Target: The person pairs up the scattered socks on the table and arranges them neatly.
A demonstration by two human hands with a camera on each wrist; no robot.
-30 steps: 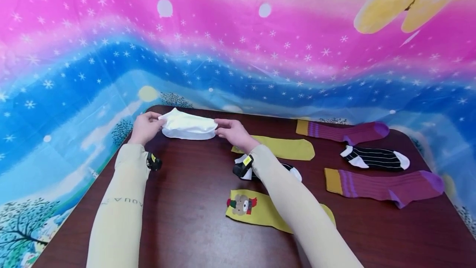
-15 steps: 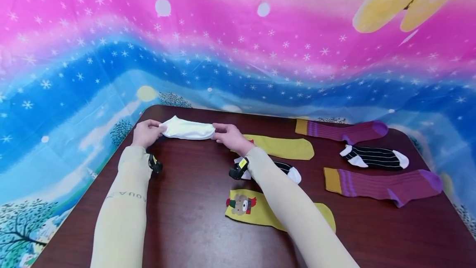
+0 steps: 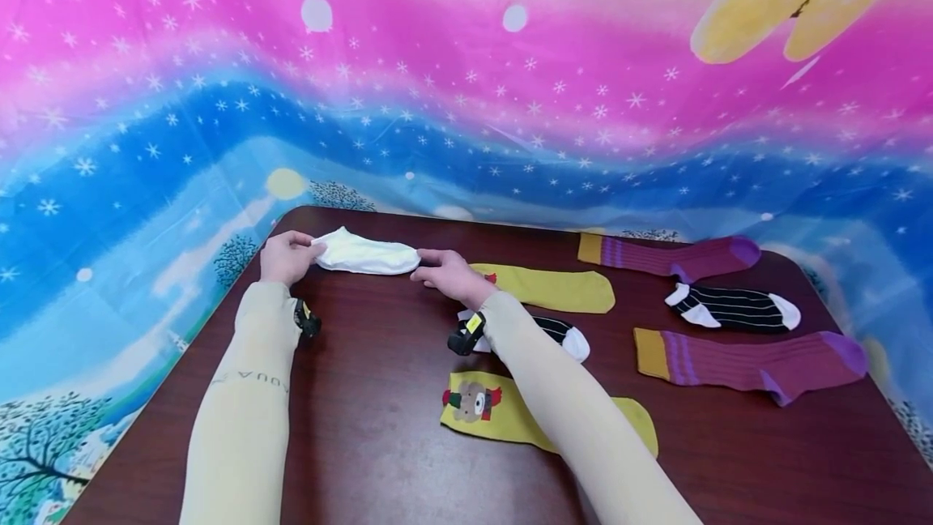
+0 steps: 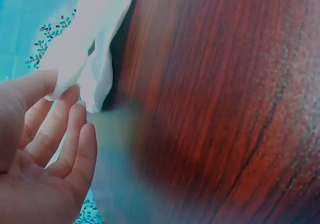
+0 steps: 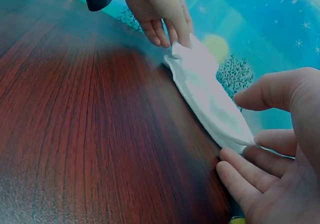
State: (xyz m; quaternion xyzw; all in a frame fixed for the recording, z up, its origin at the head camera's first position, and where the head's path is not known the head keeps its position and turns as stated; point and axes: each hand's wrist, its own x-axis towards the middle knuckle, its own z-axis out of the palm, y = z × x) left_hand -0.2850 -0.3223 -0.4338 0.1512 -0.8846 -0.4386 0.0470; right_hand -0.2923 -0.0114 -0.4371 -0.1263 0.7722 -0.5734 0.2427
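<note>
A white ankle sock [image 3: 368,254] lies stretched out at the table's far left. My left hand [image 3: 287,258] pinches its opening between thumb and forefinger, which the left wrist view shows close up on the white fabric [image 4: 102,34]. At the toe end is my right hand [image 3: 455,275]. In the right wrist view its thumb [image 5: 267,91] stands apart from the sock [image 5: 210,101], while the other fingers [image 5: 270,159] are partly straight beside the toe and touch it.
To the right on the brown table [image 3: 372,395] lie a yellow sock [image 3: 561,290], a black-and-white striped sock [image 3: 561,330] partly behind my right arm, and a yellow bear sock [image 3: 484,411]. Farther right are purple socks [image 3: 729,363] and another striped sock [image 3: 743,310]. A printed cloth [image 3: 437,87] hangs behind.
The sock has come down and now lies flatter and smoother. My right thumb and fingers have parted from their pinch on the toe; my left hand keeps its hold.
</note>
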